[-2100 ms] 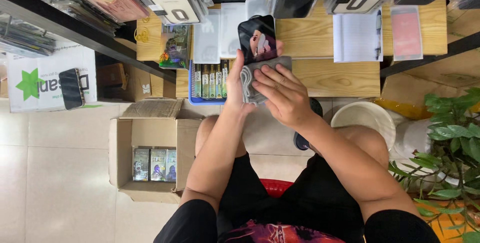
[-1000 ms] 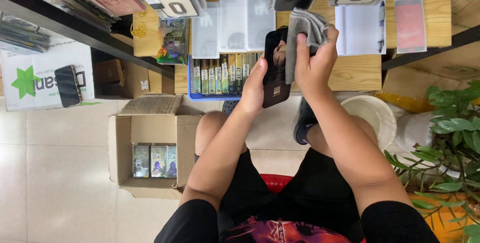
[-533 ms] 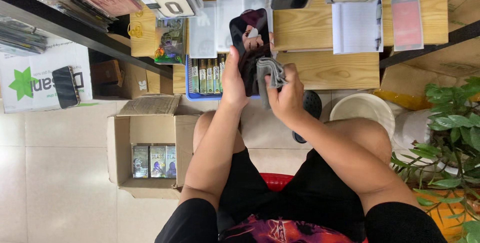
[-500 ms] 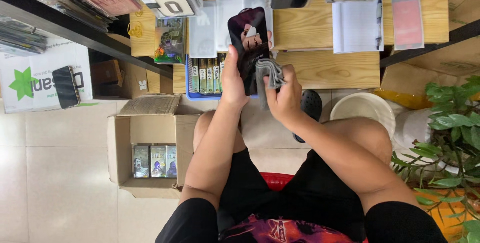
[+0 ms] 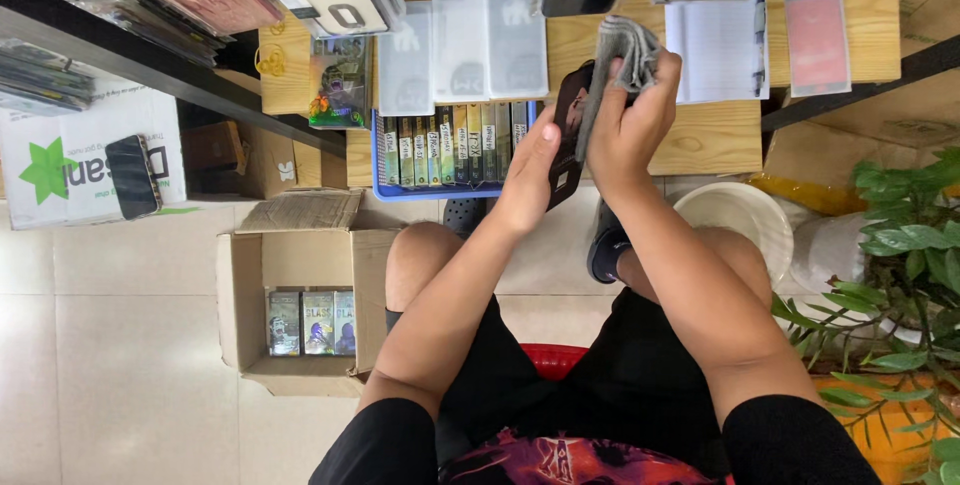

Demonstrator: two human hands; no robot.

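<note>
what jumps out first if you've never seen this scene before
Centre top, the left hand holds a dark phone on edge while the right hand presses a grey cloth against it. Just behind them, a blue tray of boxed packs sits on a wooden table. At lower left, an open cardboard box on the floor holds a few more packs.

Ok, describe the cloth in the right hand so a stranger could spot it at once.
Start at the wooden shelf ahead of the seated person's knees. Just above it the right hand presses a crumpled grey cloth against a dark phone held by the left hand. It is the only soft, folded thing among flat packaged cases.
</note>
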